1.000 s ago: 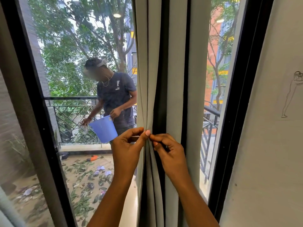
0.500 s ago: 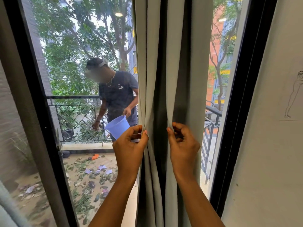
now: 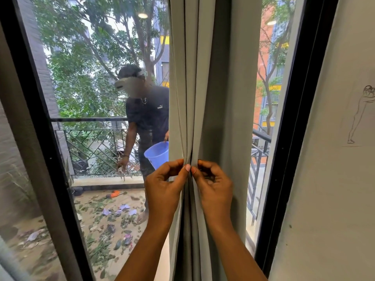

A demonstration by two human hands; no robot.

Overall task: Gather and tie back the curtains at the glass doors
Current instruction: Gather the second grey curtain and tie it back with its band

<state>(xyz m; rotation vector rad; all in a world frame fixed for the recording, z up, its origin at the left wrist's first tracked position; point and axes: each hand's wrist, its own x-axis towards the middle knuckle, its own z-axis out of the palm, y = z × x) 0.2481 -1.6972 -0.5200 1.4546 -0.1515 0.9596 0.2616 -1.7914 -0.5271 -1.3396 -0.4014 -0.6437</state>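
The curtain point(image 3: 213, 78) hangs in front of the glass door point(image 3: 294, 118), drawn into a narrow column of upright pleats, and the person is gathering it at about waist height. The left hand point(image 3: 164, 189) pinches the stack of folds already collected between thumb and forefinger, and the right hand point(image 3: 215, 187) pinches the next fold right beside it, so both grips are clamped on cloth and the fingertips nearly meet. To do this well, I think the left grip should take over the new pleat before the right lets go, otherwise the bundle will spring open. Each fold should be laid flat on the last at the same height, so the tie can later go round an even bunch. The right hand can then reach out for the remaining cloth toward the right edge, which hangs loose. No tie-back is visible yet, so the tying looks some way off. Compared with half a second ago, the right hand has come in from a fold well to the right and brought that pleat across to the left hand, closing the dark gap between them. Outside, the person on the balcony point(image 3: 148, 118) has stepped closer to the curtain, and the blue bucket point(image 3: 157, 156) is now partly hidden behind its edge.
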